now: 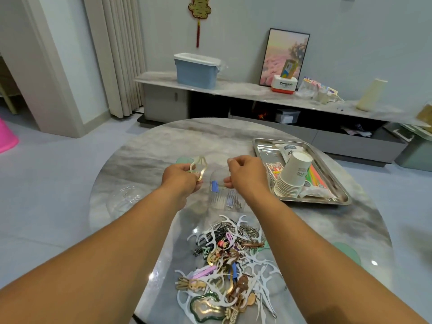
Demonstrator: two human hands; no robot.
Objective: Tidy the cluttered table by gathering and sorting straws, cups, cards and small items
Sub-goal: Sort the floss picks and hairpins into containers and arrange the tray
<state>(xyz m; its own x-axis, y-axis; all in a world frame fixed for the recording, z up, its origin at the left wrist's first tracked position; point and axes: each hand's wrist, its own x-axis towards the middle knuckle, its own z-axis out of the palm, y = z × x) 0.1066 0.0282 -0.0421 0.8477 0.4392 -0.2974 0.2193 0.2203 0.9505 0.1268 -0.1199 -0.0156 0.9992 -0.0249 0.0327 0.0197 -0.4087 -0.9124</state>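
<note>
My left hand (181, 177) grips a gold wavy hair clip (198, 167) above the round marble table (149, 146). To its right, my right hand (245, 175) pinches a thin metal pin (228, 172) over a clear plastic cup (225, 195) that holds a blue clip and several pins. A heap of small items (230, 265) lies near me: white floss picks, hair clips, paper clips. On the right a steel tray (340, 183) holds a stack of paper cups (294, 176), coloured straws (316, 175), cards (273, 170) and packets.
Another clear cup (127, 198) lies on the table's left side. A pale green disc (346, 253) sits at the right edge, another (182, 160) behind my left hand. Beyond the table runs a low cabinet (233, 90) with a blue bin, a picture and boxes.
</note>
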